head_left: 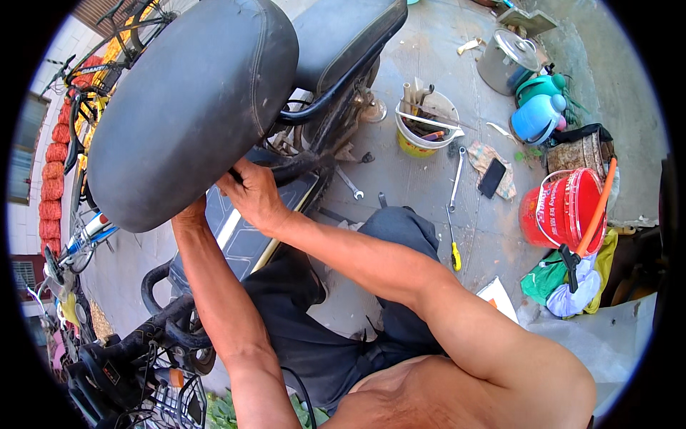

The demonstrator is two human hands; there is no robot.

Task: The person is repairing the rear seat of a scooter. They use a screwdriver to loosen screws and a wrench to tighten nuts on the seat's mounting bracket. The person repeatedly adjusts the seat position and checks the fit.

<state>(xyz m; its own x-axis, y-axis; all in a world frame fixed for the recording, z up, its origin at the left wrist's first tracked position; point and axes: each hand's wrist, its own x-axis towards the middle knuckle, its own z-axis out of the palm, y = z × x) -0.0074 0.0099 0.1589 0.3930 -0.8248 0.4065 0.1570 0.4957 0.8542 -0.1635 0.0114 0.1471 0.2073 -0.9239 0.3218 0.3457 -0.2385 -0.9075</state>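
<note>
phone (491, 178) on cloth (506, 187), right of seat (193, 107)

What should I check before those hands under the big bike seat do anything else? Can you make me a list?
1. Right hand by the seat: ok, it reaches to the lower edge.
2. Left hand grip: cannot tell, the seat hides its fingers.
3. Screwdriver easy to spot: ok, its yellow handle shows on the ground.
4. Tools all in the white-rimmed bucket: not ok, the long wrench lies outside.
5. Phone on the cloth: ok.
</note>
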